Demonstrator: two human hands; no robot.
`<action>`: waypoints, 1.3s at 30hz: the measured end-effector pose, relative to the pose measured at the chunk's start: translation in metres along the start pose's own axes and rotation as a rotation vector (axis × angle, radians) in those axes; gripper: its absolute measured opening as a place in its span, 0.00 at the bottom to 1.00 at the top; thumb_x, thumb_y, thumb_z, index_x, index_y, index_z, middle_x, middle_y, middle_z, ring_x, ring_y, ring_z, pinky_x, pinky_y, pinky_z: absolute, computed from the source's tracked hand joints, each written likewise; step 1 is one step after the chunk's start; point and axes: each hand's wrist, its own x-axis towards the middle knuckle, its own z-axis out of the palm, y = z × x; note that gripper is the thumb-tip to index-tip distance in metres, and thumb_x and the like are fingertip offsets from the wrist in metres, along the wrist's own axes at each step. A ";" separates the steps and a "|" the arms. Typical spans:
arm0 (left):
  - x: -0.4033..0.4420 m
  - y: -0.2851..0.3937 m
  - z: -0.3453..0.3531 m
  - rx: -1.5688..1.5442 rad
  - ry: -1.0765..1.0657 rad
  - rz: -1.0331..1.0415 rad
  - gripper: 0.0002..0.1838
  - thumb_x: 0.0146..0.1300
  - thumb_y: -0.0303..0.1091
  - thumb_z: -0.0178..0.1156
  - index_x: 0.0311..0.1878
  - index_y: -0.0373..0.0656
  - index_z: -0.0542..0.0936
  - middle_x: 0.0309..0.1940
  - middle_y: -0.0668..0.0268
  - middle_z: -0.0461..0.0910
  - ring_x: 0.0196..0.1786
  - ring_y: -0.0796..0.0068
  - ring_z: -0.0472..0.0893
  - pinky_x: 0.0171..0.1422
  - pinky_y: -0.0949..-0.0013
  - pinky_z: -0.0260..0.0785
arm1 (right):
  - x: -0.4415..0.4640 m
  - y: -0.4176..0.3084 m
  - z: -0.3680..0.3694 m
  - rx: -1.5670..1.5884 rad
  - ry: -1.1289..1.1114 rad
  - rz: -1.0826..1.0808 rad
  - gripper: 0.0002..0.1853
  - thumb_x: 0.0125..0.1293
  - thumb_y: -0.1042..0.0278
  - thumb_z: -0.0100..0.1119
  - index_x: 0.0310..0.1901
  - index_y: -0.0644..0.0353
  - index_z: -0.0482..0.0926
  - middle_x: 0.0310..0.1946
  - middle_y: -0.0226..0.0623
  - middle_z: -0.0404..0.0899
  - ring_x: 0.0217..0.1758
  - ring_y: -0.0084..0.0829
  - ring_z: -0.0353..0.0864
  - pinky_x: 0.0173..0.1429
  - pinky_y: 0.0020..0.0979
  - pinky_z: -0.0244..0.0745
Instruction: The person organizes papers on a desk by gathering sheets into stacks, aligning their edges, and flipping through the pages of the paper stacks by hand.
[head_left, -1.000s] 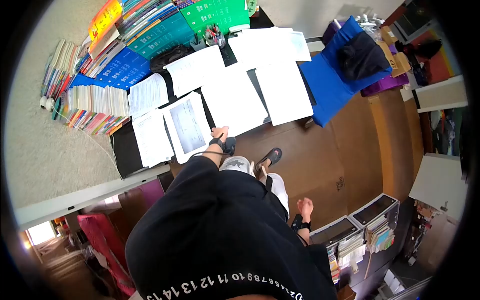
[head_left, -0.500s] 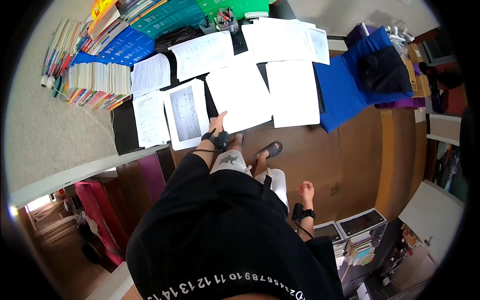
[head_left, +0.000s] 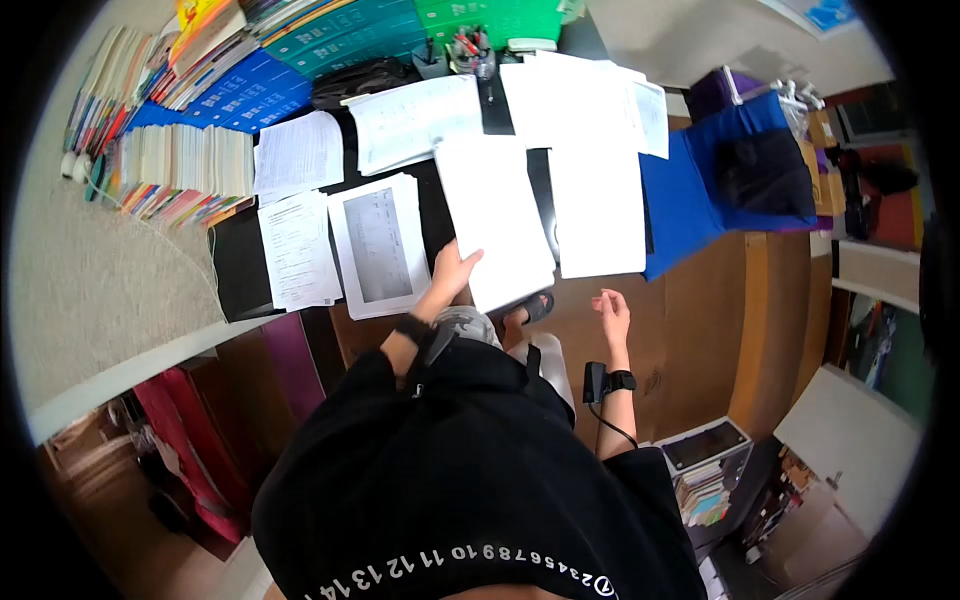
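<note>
Now, relative to the preceding view, your left hand [head_left: 452,278] has advanced from the near corner of the white paper stack [head_left: 495,215] to a grip on its left edge, the thumb lying on top and the other fingers apparently beneath. The stack has shifted toward you and turned slightly; its near end projects past the edge of the black counter [head_left: 240,270], over your feet, and seems a little raised. More dark surface shows between it and the white pile [head_left: 598,215] to its right, while its far end lies close to the handwritten sheets [head_left: 415,120]. The page with the grey picture [head_left: 380,245] remains flat to the left, apart from the stack. Your right hand [head_left: 612,312] has come up nearer the counter, loosely spread with fingers partly curled, and holds nothing. The change thus marks a passage from touching to holding, with the stack's weight, as judged here, shared between your left hand and the counter.
</note>
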 end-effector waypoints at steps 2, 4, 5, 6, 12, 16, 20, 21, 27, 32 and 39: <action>-0.025 0.030 -0.027 -0.016 -0.107 -0.030 0.19 0.59 0.35 0.61 0.48 0.30 0.76 0.40 0.50 0.81 0.43 0.62 0.82 0.47 0.65 0.72 | -0.006 -0.077 0.026 -0.024 -0.051 0.212 0.23 0.69 0.50 0.51 0.55 0.61 0.72 0.47 0.41 0.79 0.54 0.29 0.76 0.60 0.35 0.67; -0.049 0.060 -0.054 -0.128 -0.234 -0.090 0.18 0.61 0.33 0.60 0.50 0.30 0.75 0.41 0.54 0.81 0.42 0.68 0.81 0.47 0.68 0.73 | -0.015 -0.112 0.050 0.080 -0.210 0.253 0.28 0.71 0.46 0.45 0.62 0.60 0.65 0.54 0.44 0.73 0.60 0.31 0.70 0.64 0.38 0.62; -0.058 0.072 -0.064 -0.193 -0.298 -0.133 0.18 0.62 0.33 0.60 0.51 0.30 0.74 0.42 0.55 0.81 0.42 0.70 0.81 0.47 0.69 0.73 | -0.017 -0.121 0.059 0.132 -0.286 0.275 0.30 0.71 0.44 0.43 0.66 0.59 0.62 0.58 0.45 0.71 0.63 0.33 0.68 0.65 0.40 0.60; -0.063 0.075 -0.071 -0.258 -0.359 -0.169 0.18 0.63 0.32 0.60 0.52 0.30 0.73 0.42 0.57 0.81 0.42 0.72 0.80 0.47 0.70 0.73 | -0.017 -0.126 0.069 0.202 -0.387 0.345 0.34 0.72 0.44 0.42 0.70 0.59 0.54 0.63 0.45 0.64 0.67 0.36 0.62 0.69 0.39 0.56; -0.071 0.053 -0.054 -0.256 -0.360 -0.047 0.21 0.63 0.36 0.59 0.55 0.33 0.73 0.45 0.54 0.81 0.46 0.66 0.81 0.50 0.67 0.72 | -0.021 -0.141 0.101 0.391 -0.206 0.309 0.27 0.63 0.69 0.59 0.60 0.72 0.64 0.56 0.45 0.72 0.57 0.34 0.71 0.62 0.31 0.64; -0.050 0.047 -0.042 0.115 -0.267 0.054 0.22 0.61 0.41 0.57 0.54 0.38 0.73 0.43 0.48 0.80 0.46 0.48 0.79 0.48 0.58 0.72 | -0.005 -0.140 0.107 0.121 -0.171 0.161 0.27 0.58 0.78 0.60 0.60 0.70 0.65 0.54 0.44 0.72 0.56 0.34 0.71 0.62 0.30 0.63; -0.022 0.038 -0.033 0.101 -0.034 0.249 0.19 0.58 0.35 0.59 0.51 0.35 0.74 0.41 0.46 0.78 0.44 0.44 0.77 0.44 0.55 0.71 | 0.008 -0.151 0.125 0.025 -0.059 -0.148 0.30 0.55 0.81 0.61 0.60 0.69 0.64 0.54 0.42 0.71 0.56 0.31 0.69 0.62 0.29 0.62; -0.016 0.034 -0.033 0.066 0.035 0.315 0.19 0.58 0.34 0.60 0.51 0.35 0.74 0.41 0.46 0.78 0.43 0.44 0.77 0.44 0.56 0.71 | 0.007 -0.158 0.128 0.063 -0.050 -0.176 0.30 0.54 0.81 0.61 0.60 0.68 0.64 0.54 0.42 0.71 0.56 0.31 0.70 0.62 0.29 0.62; 0.004 0.047 -0.051 -0.228 0.105 0.286 0.22 0.54 0.28 0.65 0.53 0.38 0.72 0.43 0.55 0.81 0.48 0.64 0.81 0.51 0.68 0.71 | 0.004 -0.173 0.130 0.045 -0.019 -0.114 0.27 0.55 0.78 0.65 0.56 0.65 0.68 0.49 0.37 0.74 0.51 0.28 0.72 0.57 0.29 0.67; 0.000 0.041 -0.061 -0.345 -0.068 0.272 0.33 0.57 0.30 0.63 0.65 0.41 0.62 0.61 0.56 0.69 0.63 0.64 0.70 0.66 0.65 0.62 | 0.013 -0.167 0.129 0.028 -0.311 -0.252 0.28 0.63 0.59 0.57 0.64 0.51 0.63 0.49 0.40 0.76 0.49 0.27 0.75 0.54 0.26 0.69; 0.019 0.046 -0.064 -0.262 -0.096 0.399 0.53 0.44 0.38 0.74 0.71 0.41 0.52 0.72 0.58 0.51 0.74 0.60 0.52 0.75 0.63 0.46 | 0.012 -0.191 0.131 0.128 -0.412 -0.082 0.36 0.60 0.61 0.58 0.69 0.46 0.57 0.60 0.39 0.68 0.63 0.32 0.66 0.63 0.35 0.63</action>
